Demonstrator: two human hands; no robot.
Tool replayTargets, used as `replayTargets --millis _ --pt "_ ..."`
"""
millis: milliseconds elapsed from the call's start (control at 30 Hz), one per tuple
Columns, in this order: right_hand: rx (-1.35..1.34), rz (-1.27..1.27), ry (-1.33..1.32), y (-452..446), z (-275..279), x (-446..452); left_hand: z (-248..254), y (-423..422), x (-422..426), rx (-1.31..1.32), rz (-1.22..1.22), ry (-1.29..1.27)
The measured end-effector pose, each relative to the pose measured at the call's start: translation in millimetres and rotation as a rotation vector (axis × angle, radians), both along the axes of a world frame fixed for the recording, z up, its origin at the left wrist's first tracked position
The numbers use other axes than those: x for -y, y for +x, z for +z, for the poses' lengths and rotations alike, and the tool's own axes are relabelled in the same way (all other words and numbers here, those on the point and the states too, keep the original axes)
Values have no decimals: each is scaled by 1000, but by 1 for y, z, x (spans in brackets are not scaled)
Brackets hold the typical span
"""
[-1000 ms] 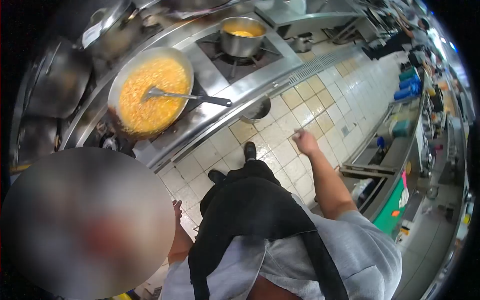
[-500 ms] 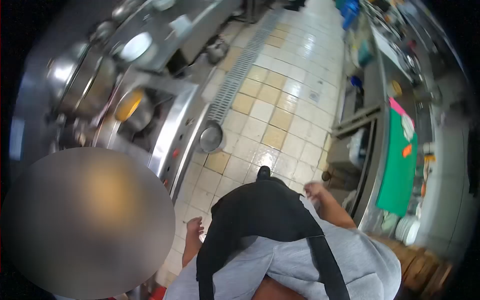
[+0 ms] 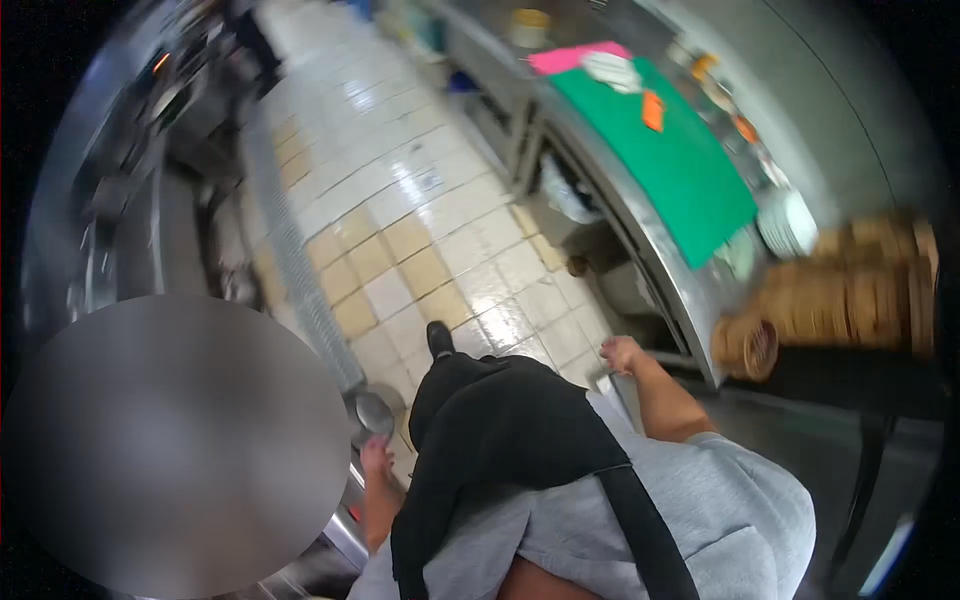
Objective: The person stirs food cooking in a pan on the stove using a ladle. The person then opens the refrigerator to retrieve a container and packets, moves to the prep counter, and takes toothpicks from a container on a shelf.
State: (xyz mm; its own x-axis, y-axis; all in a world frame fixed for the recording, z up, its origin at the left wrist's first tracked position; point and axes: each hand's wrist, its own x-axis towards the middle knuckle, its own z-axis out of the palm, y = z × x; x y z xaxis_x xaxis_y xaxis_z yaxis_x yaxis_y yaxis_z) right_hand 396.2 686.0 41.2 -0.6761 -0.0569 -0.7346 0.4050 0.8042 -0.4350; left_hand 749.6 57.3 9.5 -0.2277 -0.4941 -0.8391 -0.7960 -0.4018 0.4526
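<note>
My left hand [image 3: 377, 455] hangs low beside my apron, fingers loosely apart and holding nothing. In the picture it lies just below a round metal pot [image 3: 374, 411] near the floor drain; I cannot tell whether they touch. My right hand [image 3: 622, 353] is out on the other side, empty, with its fingers loosely bent. It is nearest to the steel counter [image 3: 672, 285] on the right and touches nothing that I can see. A black apron [image 3: 500, 415] covers my front.
On the counter lie a green board [image 3: 665, 160], a pink sheet [image 3: 578, 57], a white cloth [image 3: 612, 72] and stacked white plates [image 3: 787, 224]. Bamboo steamers [image 3: 825, 303] stand at the right. A drain grate [image 3: 300, 270] runs along the tiled floor. A blurred disc hides the lower left.
The view has swung right: the stove has mostly left the picture, and the counter and steamers show more fully. One shoe has come forward. Both hands stay empty.
</note>
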Motion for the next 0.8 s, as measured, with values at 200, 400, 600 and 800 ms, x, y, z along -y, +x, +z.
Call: replayTargets --millis 200,400,600,800 --pt "-922 -730 505 100 200 -20 -6 -141 75 -38 -597 148" --pt "-1815 -606 1361 153 442 -49 2 -332 134 14 -724 87" --pt "-1125 -825 1515 192 518 -115 -2 -484 142 -61 -1164 -221" --pt "-1187 -828 1399 193 532 -106 42 -501 19 -319 -1093 -37"
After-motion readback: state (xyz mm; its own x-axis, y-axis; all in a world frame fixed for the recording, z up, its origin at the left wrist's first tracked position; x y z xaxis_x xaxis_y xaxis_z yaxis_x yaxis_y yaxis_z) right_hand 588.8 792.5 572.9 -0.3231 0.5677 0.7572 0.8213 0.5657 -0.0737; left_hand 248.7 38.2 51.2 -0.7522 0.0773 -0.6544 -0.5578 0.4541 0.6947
